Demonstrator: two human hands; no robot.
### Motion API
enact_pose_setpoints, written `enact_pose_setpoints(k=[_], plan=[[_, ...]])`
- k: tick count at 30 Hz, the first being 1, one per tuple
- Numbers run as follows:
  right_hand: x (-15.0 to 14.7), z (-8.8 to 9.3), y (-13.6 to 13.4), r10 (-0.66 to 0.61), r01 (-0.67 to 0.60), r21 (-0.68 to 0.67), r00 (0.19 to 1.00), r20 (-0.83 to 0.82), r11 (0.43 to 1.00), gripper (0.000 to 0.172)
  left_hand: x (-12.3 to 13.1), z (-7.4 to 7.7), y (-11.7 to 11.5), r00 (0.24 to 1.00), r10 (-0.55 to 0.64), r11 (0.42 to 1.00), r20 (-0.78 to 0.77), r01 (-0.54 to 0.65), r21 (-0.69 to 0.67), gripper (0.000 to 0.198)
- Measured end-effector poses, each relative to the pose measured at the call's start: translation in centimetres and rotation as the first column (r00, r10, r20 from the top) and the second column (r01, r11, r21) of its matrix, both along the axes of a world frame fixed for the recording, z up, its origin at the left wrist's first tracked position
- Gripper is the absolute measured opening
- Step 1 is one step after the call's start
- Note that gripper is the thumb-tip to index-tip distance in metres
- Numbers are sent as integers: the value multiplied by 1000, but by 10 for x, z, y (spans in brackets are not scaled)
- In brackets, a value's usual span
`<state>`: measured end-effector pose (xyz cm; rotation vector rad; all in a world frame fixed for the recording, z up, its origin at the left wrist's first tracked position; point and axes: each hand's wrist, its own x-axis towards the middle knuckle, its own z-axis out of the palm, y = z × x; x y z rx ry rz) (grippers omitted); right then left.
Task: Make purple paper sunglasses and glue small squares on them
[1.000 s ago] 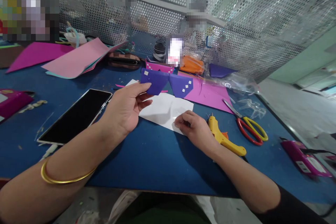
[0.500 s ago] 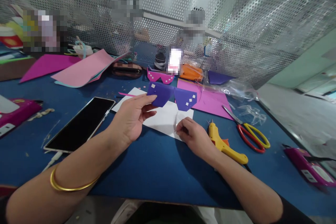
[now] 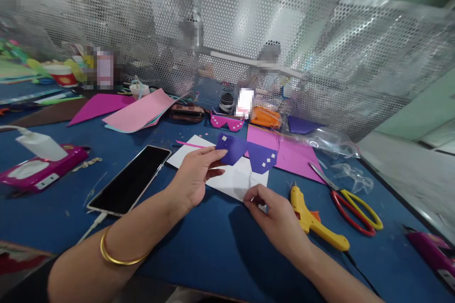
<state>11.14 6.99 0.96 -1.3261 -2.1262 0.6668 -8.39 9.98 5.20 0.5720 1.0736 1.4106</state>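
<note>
Held up above a sheet of white paper (image 3: 231, 181) is a pair of purple paper glasses (image 3: 262, 155) with small white squares stuck on both lenses. My left hand (image 3: 195, 175) pinches them at the left end between thumb and fingers. My right hand (image 3: 272, 203) is closed in a pinch by the near right edge of the white paper; anything between its fingertips is too small to make out. To its right lies a yellow glue gun (image 3: 313, 222). Behind the purple glasses stands a pink pair of paper glasses (image 3: 227, 122) with similar white squares.
Scissors (image 3: 346, 199) with red and yellow handles lie at right, near a violet paper sheet (image 3: 298, 156). At left are a phone (image 3: 131, 180) on a cable and a magenta power strip (image 3: 46, 168). A perforated metal screen (image 3: 234, 23) rises behind the table.
The camera view has shifted, so the table's things appear lower and further right. My left hand still holds the purple glasses; my right hand stays pinched near the white paper.
</note>
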Motion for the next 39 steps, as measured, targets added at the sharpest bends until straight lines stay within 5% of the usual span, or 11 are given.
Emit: enact_pose_setpoints(k=[5, 9, 13, 21, 29, 39], plan=[[-10, 36, -2, -28, 54, 159, 987, -160, 986, 5, 2, -1, -2, 992, -94, 995, -85, 97, 28, 18], [-9, 76, 23, -47, 95, 366, 989, -138, 926, 11, 2, -4, -3, 973, -162, 983, -163, 173, 54, 16], [-5, 100, 51, 64, -36, 287, 994, -89, 957, 13, 2, -4, -5, 956, -174, 977, -235, 198, 82, 15], [-4, 88, 69, 234, -232, 35, 960, -151, 972, 12, 3, -3, -5, 939, -211, 969, -273, 238, 71, 15], [-2, 83, 73, 230, -226, 44, 952, -202, 973, 10, 4, -1, -5, 961, -148, 980, -235, 175, 98, 34], [0, 80, 76, 213, -206, 53, 953, -217, 977, 12, 5, 0, -7, 921, -80, 971, -380, 158, 181, 6]])
